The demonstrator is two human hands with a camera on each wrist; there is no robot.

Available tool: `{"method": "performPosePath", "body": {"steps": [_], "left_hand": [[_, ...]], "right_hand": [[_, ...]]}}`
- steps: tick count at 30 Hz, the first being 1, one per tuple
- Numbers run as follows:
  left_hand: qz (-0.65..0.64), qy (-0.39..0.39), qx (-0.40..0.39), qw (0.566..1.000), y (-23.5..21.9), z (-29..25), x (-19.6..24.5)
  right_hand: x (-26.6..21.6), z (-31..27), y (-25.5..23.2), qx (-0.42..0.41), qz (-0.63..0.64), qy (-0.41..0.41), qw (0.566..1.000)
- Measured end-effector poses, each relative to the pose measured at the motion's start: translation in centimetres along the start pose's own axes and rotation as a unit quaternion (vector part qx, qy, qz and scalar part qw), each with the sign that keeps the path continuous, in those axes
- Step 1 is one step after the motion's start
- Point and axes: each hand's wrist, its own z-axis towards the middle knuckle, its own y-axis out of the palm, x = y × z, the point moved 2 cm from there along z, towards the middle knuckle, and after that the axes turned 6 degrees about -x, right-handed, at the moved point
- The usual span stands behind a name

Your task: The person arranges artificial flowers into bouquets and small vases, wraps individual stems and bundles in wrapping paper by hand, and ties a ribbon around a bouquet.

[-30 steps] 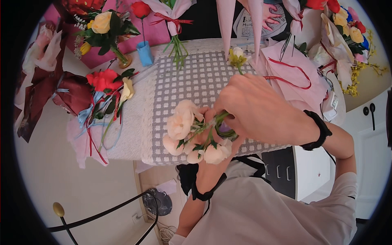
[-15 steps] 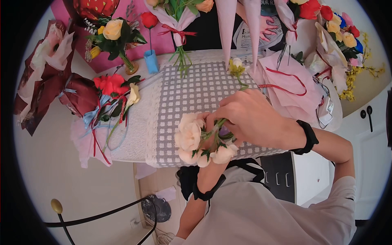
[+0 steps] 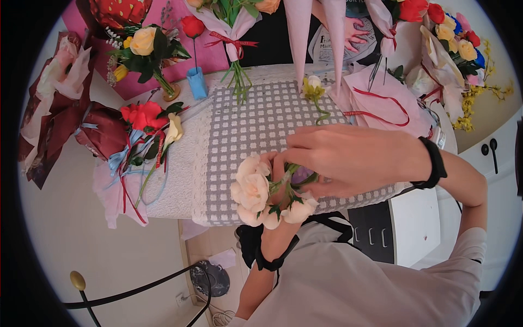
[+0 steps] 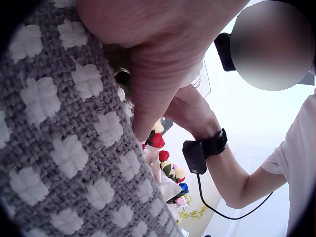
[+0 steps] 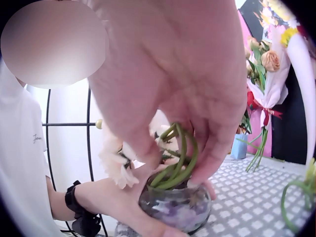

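In the right wrist view a small round glass vase point(image 5: 177, 210) with purple inside stands in the grip of my left hand point(image 5: 116, 200), thumb along its side. Green stems point(image 5: 177, 173) loop out of its mouth. My right hand point(image 3: 359, 158) reaches over the vase from above, its fingers curled round the bent stems, fingertips close to the rim. Cream flowers point(image 3: 251, 191) lean out on the left side and hide much of my left hand in the head view. Behind my right hand lies a yellow-green flower point(image 3: 313, 91) with a curled stem, on the checked cloth point(image 3: 245, 125).
Red and cream flowers point(image 3: 143, 115) with ribbons lie at the left. A blue holder point(image 3: 197, 83) with a red rose stands at the back. Pink wrapping paper point(image 3: 381, 109) with red ribbon covers the right side. Pink paper cones point(image 3: 297, 43) hang at the back.
My right hand has flattened and its wrist has moved right, while the fingers stay over the stems. The cream flowers have drawn together and sit slightly lower and to the right.
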Motion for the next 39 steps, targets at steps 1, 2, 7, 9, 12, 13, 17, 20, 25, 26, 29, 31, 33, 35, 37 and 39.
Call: {"method": "performPosePath", "body": {"steps": [1,2,7,9,12,13,17,20,25,26,29,31,33,35,37,39], "left_hand": [[0.000,-0.012,-0.005,1.000,0.4,-0.3,-0.5],[0.000,-0.024,-0.010,1.000,0.8,-0.5,-0.8],[0.003,-0.079,-0.032,0.996,1.6,-0.8,-1.8],[0.017,-0.073,-0.017,0.997,1.2,-0.5,-1.4],[0.052,-0.043,0.018,0.998,0.6,0.2,0.1],[0.062,-0.032,0.029,0.997,0.6,0.4,0.3],[0.039,-0.041,0.016,0.998,0.4,-0.1,0.2],[0.020,-0.050,0.008,0.999,0.2,-0.5,0.1],[-0.008,-0.066,-0.006,0.998,0.8,0.7,0.2],[-0.015,-0.069,-0.009,0.997,0.7,1.0,0.2],[-0.038,-0.079,-0.011,0.996,1.0,0.6,0.4],[-0.054,-0.087,-0.013,0.995,0.9,-0.2,0.4],[-0.069,-0.095,-0.016,0.993,1.2,0.4,0.3],[-0.083,-0.103,-0.017,0.991,1.1,0.3,0.3],[-0.097,-0.110,-0.016,0.989,0.9,0.0,0.2],[-0.110,-0.119,-0.017,0.987,0.2,-0.5,-0.1]], "right_hand": [[0.5,-0.3,-0.1,-0.001,0.002,0.000,1.000],[0.9,-0.5,-0.2,-0.011,-0.001,-0.033,0.999],[1.8,-0.3,-0.3,-0.009,-0.012,-0.082,0.997],[2.0,0.0,-0.2,0.016,-0.013,-0.107,0.994],[2.8,-0.1,0.4,0.042,-0.012,-0.128,0.991],[3.0,-0.1,0.7,0.043,-0.010,-0.126,0.991],[3.2,-0.7,0.9,0.061,-0.007,-0.130,0.990],[2.5,-1.3,0.2,0.041,-0.011,-0.110,0.993],[1.4,-1.3,-0.5,0.008,0.026,-0.111,0.993],[1.2,-1.4,-0.5,0.020,0.020,-0.121,0.992],[0.9,-1.3,0.2,0.022,0.007,-0.102,0.994],[0.9,-1.0,0.9,0.013,0.001,-0.073,0.997],[0.8,-0.9,1.1,0.036,0.019,-0.061,0.997],[0.6,-0.8,0.8,0.037,0.028,-0.047,0.998],[0.6,-0.7,0.5,0.037,0.037,-0.035,0.998],[0.7,-0.8,0.3,0.028,0.067,-0.039,0.997]]}}
